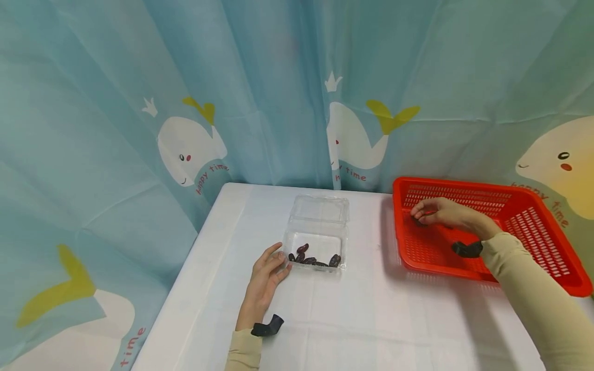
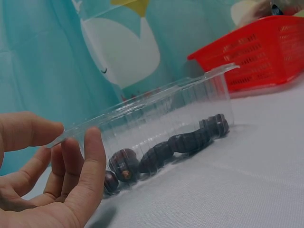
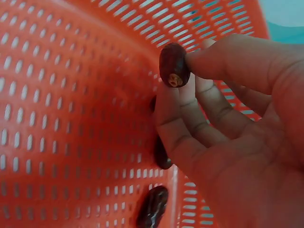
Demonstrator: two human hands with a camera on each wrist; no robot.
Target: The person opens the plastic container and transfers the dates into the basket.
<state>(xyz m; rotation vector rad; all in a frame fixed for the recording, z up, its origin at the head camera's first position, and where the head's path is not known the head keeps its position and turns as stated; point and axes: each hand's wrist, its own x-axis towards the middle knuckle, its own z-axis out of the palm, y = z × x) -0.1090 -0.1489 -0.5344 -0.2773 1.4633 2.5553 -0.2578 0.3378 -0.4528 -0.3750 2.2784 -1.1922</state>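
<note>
On the near part of the white table [image 1: 352, 319], the left hand [image 1: 264, 281] comes in from below and pinches the near left corner of a clear plastic box [image 1: 325, 239], its thumb and fingers curled about the rim. The box sits flat, its open lid [image 1: 320, 208] lying on the far side. Inside, a few dark dates [image 1: 335, 260] bunch along the near wall, several of them end to end, with most of the floor behind them bare. A little farther out and well to the right, the right hand [image 1: 445, 212] hangs inside a red basket [image 1: 427, 255], toward its left end. It holds one date [image 3: 174, 65] between thumb and forefinger, a narrow grip near the fingertips; in the right wrist view that date's long axis runs up and down, its stem end at the bottom. From this grip the box lies to the left and slightly nearer the person, with the basket's left wall and a strip of table between. The left hand is the one at the box; the right is nearer the loose dates [image 3: 153, 206] on the basket floor. Behind everything hangs a blue curtain [image 1: 278, 62] printed with white whales.
</note>
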